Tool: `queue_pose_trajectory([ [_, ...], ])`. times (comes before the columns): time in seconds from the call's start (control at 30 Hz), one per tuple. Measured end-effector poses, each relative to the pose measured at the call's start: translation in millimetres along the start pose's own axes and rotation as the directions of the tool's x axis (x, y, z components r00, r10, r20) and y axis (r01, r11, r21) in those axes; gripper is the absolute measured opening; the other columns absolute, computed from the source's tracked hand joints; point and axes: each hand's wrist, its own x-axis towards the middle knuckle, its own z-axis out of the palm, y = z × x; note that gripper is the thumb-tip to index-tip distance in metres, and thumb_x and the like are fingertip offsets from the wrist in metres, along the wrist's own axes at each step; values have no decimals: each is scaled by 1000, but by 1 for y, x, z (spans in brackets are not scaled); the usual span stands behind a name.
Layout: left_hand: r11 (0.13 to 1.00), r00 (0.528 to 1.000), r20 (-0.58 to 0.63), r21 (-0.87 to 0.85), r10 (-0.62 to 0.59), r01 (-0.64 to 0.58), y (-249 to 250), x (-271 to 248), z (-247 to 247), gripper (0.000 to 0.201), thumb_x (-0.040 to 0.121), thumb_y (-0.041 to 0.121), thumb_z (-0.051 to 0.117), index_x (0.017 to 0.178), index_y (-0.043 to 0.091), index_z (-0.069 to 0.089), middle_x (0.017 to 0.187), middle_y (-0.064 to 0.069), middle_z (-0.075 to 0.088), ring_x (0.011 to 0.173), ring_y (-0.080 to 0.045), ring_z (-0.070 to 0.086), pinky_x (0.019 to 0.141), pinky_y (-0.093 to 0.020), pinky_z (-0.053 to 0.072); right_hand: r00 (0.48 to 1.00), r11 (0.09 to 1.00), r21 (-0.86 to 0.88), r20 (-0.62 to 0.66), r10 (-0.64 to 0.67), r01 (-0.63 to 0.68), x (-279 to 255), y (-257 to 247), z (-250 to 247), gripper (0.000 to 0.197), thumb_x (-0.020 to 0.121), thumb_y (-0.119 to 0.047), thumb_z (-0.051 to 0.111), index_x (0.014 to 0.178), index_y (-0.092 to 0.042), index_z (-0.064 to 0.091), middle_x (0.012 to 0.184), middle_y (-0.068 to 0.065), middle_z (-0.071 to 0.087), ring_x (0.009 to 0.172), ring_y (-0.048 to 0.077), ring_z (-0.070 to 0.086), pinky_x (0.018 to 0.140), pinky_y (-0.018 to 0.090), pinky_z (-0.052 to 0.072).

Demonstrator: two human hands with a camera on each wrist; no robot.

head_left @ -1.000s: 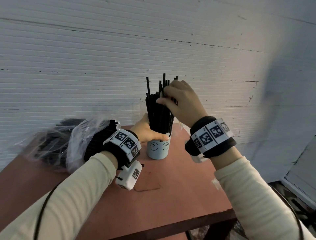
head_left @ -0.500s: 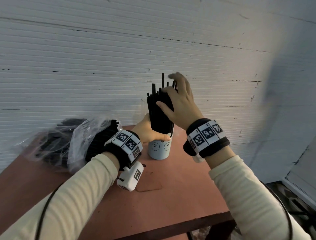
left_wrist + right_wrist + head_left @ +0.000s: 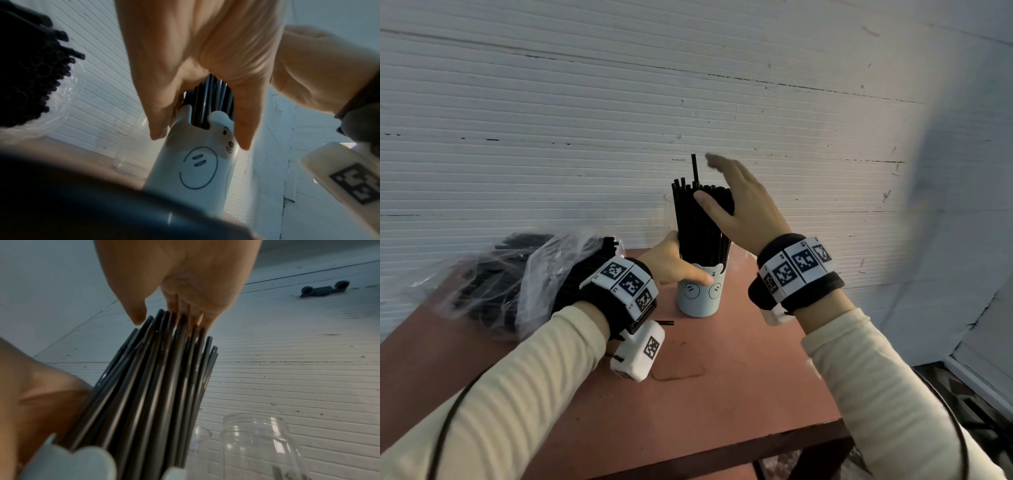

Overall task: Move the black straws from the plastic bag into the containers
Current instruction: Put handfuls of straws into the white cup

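A pale blue bear-face cup [image 3: 699, 294] [image 3: 197, 164] stands on the red-brown table [image 3: 722, 394], packed with upright black straws [image 3: 697, 222] [image 3: 156, 382]. One straw sticks up above the rest. My left hand [image 3: 671, 262] [image 3: 197, 81] grips the cup at its rim, thumb across the front. My right hand [image 3: 739, 202] [image 3: 179, 288] is flat with straight fingers, pressing down on the straw tops. A clear plastic bag [image 3: 524, 274] holding more black straws [image 3: 30, 73] lies on the table to the left.
A clear plastic jar [image 3: 259, 446] stands to the right behind the cup, and another clear container [image 3: 131, 155] stands behind it on the left. One loose straw [image 3: 664, 322] lies by my left wrist. The white ribbed wall is close behind; the table edge is near me.
My right hand let go of the straw tops, opened flat and now pats them down. The straws sit lower and more even. My left hand stays on the cup.
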Motion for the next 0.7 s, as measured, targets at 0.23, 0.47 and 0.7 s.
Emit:
queue_pose_trajectory([
  [0.23, 1000, 1000, -9, 21, -12, 12, -3, 1, -1, 82, 64, 14, 89, 133, 14, 45, 125, -1, 60, 116, -18, 57, 103, -40, 46, 980, 980, -97, 117, -163, 174, 8, -10, 3, 40, 93, -16, 42, 131, -9, 55, 134, 6, 56, 122, 24, 52, 106, 37, 40],
  [0.47, 999, 999, -18, 14, -28, 29, -2, -1, 1, 87, 62, 16, 89, 136, 17, 42, 127, 0, 59, 118, -19, 55, 105, -41, 44, 976, 966, -169, 132, -176, 197, 0, -19, 6, 43, 100, -23, 38, 142, -15, 45, 148, 1, 44, 131, 18, 46, 113, 35, 31],
  [0.7, 998, 996, -77, 44, -34, 38, 6, -19, -7, 88, 72, 13, 82, 145, 13, 34, 141, -1, 49, 131, -19, 45, 104, -32, 40, 983, 975, -133, 58, -173, 179, -5, -35, 3, 40, 96, -25, 47, 133, -12, 54, 142, 4, 49, 132, 21, 43, 106, 31, 34],
])
